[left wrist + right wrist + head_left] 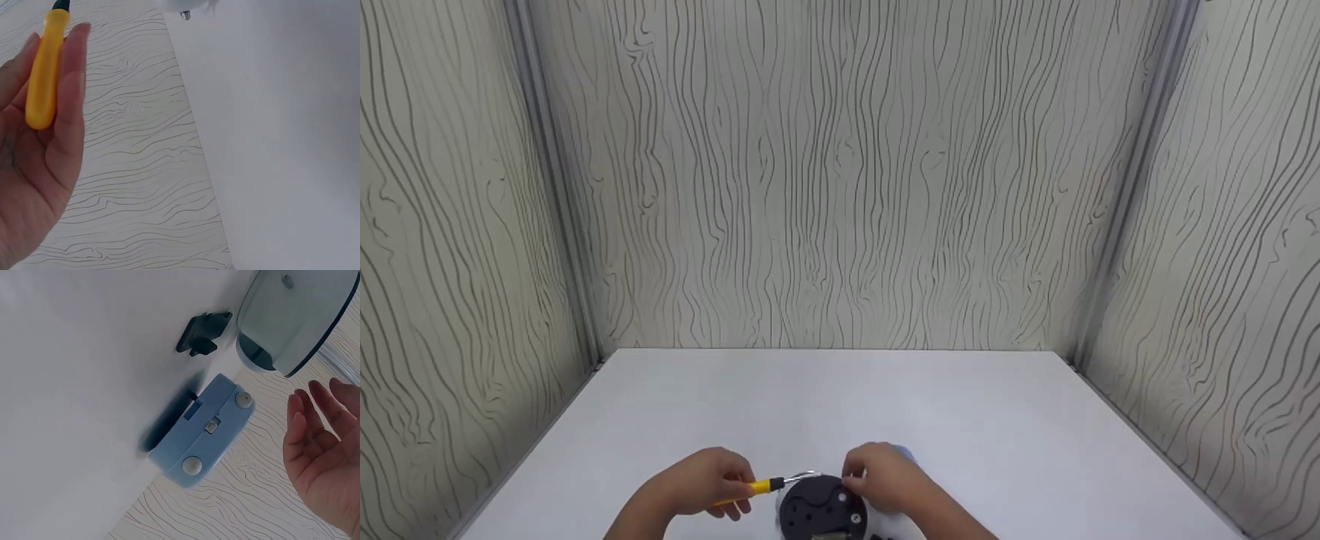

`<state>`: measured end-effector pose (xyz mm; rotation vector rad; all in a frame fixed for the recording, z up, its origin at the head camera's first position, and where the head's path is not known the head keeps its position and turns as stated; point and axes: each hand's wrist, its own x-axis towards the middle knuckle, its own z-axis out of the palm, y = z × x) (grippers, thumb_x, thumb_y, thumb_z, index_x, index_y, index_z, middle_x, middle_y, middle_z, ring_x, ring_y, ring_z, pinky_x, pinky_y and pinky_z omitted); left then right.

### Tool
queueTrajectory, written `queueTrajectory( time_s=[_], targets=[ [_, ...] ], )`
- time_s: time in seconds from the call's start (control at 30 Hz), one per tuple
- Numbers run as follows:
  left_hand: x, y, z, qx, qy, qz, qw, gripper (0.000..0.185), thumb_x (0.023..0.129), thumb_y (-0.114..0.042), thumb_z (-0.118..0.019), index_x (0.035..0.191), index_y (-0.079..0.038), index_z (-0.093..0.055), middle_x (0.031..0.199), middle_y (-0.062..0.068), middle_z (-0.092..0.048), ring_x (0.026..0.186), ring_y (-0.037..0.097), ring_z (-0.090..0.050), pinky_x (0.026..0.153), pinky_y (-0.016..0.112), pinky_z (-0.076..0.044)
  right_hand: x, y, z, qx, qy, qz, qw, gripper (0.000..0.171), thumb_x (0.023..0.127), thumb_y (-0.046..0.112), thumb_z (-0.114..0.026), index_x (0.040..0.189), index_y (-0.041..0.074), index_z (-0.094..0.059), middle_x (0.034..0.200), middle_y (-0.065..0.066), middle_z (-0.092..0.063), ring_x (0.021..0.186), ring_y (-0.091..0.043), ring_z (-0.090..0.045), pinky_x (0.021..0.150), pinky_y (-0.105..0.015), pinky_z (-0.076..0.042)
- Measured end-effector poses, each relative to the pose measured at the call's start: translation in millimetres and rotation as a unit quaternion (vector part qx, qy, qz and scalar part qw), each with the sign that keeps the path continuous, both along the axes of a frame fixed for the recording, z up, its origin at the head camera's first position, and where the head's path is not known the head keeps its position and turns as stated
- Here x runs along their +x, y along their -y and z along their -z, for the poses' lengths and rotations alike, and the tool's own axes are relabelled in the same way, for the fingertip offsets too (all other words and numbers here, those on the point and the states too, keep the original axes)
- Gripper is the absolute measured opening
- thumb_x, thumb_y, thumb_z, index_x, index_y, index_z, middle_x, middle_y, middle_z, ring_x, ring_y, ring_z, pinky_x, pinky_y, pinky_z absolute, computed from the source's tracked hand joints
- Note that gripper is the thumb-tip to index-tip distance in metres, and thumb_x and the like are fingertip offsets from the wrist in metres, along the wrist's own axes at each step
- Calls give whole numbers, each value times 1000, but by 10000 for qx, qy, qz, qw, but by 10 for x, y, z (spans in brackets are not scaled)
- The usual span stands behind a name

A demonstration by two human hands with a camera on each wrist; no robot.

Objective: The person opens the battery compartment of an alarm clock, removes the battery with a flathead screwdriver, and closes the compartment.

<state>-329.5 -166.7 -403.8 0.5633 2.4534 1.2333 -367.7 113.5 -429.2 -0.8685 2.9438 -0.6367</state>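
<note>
In the head view my left hand (709,484) holds a screwdriver (761,487) by its yellow handle. The metal shaft points right, across the top edge of a round black base (817,508). The left wrist view shows the yellow handle (45,79) between thumb and fingers; its tip is out of frame there. At the base's upper right edge is my right hand (881,476), fingers slightly bent. In the right wrist view this hand (326,444) shows nothing in its fingers, just beside the dark rim of the pale housing (298,315) that carries the base.
A light blue part with two round white knobs (202,430) stands on the white table (840,397) near my right hand. A small dark piece (203,333) lies between it and the housing. Wood-grain panels (840,187) enclose the table at the back and sides.
</note>
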Motion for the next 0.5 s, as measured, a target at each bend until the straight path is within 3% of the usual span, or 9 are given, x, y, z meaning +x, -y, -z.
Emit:
queueTrajectory(
  time_s=[0.33, 0.5],
  targets=[
    [-72, -324, 102, 372, -119, 32, 9992, 6, 85, -16, -54, 87, -10, -54, 79, 6, -62, 74, 23, -61, 62, 43, -51, 40, 56, 6, -558, -111, -309, 9979, 6, 79, 24, -60, 73, 21, -62, 63, 15, -50, 62, -1, -46, 56, -20, -40],
    [-92, -473, 138, 328, -315, 56, 9989, 7, 85, -17, -54, 89, -11, -51, 82, 4, -61, 75, 21, -56, 62, 38, -48, 66, 123, -57, -1053, 293, -270, 9936, 8, 79, 26, -61, 79, 20, -65, 65, 13, -53, 62, -3, -49, 56, -20, -42]
  ],
)
